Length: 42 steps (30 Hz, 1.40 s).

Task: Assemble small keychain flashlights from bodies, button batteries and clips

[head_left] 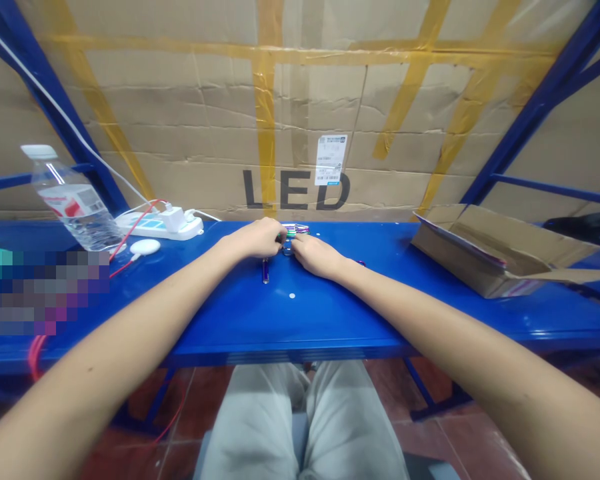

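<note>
Both my arms reach forward over a blue table [330, 313]. My left hand [258, 238] and my right hand [316, 256] meet near the table's far edge, fingers curled around a cluster of small metallic, multicoloured parts [295, 231]. What each hand grips is too small to name. A small purple pen-like piece [265, 271] lies just below my left hand. A tiny white dot [292, 295] sits on the table in front of my hands.
A plastic water bottle [73, 200] stands at the left, beside a white power strip [163, 223] with a red cable and a round white puck [145, 247]. An open cardboard box [500, 257] lies at the right. Taped cardboard marked LED [300, 190] forms the back wall.
</note>
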Motion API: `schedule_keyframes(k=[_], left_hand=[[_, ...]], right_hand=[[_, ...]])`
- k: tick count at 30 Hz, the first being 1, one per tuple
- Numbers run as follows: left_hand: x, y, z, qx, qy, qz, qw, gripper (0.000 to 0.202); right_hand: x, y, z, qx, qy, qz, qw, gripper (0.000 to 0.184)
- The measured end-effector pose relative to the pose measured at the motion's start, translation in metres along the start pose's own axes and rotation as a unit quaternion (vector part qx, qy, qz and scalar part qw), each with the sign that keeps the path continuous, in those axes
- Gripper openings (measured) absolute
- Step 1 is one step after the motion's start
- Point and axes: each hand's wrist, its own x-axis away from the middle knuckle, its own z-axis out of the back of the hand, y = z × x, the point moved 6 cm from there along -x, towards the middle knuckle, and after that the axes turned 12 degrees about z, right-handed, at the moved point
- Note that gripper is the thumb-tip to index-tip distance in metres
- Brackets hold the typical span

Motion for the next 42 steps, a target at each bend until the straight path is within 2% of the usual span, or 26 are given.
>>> schedule_keyframes(k=[8, 13, 18, 22, 25, 27, 28, 30, 32, 33, 36, 38, 40, 42], left_hand=[[0.008, -0.012, 0.000, 0.013, 0.021, 0.035, 0.999, 0.014], [0.006, -0.013, -0.001, 0.080, 0.071, -0.024, 0.994, 0.010], [0.007, -0.013, 0.001, 0.200, 0.140, -0.066, 0.968, 0.013], [0.012, -0.004, 0.004, 0.251, 0.163, -0.091, 0.950, 0.025], [0.018, 0.007, 0.006, 0.228, 0.179, -0.121, 0.950, 0.027], [0.019, 0.011, 0.006, 0.218, 0.178, -0.128, 0.951, 0.030], [0.019, 0.011, 0.006, 0.222, 0.180, -0.120, 0.951, 0.035], [0.016, 0.007, 0.007, 0.267, 0.181, -0.089, 0.942, 0.058], [0.011, -0.001, 0.006, 0.378, 0.158, -0.051, 0.911, 0.079], [0.009, -0.006, 0.004, 0.451, 0.134, -0.034, 0.882, 0.081], [0.002, -0.016, -0.001, 0.639, 0.046, -0.001, 0.768, 0.075], [0.000, -0.019, -0.004, 0.706, 0.002, 0.010, 0.708, 0.080], [0.000, -0.022, -0.007, 0.743, -0.027, 0.016, 0.669, 0.087], [-0.001, -0.023, -0.010, 0.765, -0.045, 0.021, 0.643, 0.091]], right_hand=[[0.005, 0.005, 0.004, -0.036, 0.028, -0.046, 0.998, 0.016], [0.010, 0.012, 0.005, -0.098, 0.067, -0.073, 0.990, 0.015], [0.013, 0.015, 0.011, -0.170, 0.124, -0.072, 0.975, 0.022], [0.010, 0.016, 0.020, -0.279, 0.186, -0.064, 0.940, 0.017], [0.007, 0.015, 0.020, -0.381, 0.184, -0.074, 0.903, 0.026], [0.005, 0.015, 0.017, -0.427, 0.176, -0.083, 0.883, 0.026], [0.005, 0.015, 0.015, -0.443, 0.175, -0.092, 0.874, 0.023], [0.006, 0.019, 0.011, -0.463, 0.182, -0.117, 0.860, 0.017], [0.008, 0.024, 0.009, -0.468, 0.197, -0.142, 0.850, 0.012], [0.009, 0.025, 0.009, -0.466, 0.201, -0.149, 0.849, 0.012], [0.010, 0.025, 0.011, -0.453, 0.192, -0.144, 0.859, 0.014], [0.010, 0.023, 0.014, -0.433, 0.189, -0.133, 0.871, 0.017], [0.010, 0.022, 0.016, -0.413, 0.194, -0.126, 0.881, 0.020], [0.010, 0.021, 0.018, -0.402, 0.198, -0.124, 0.885, 0.021]])
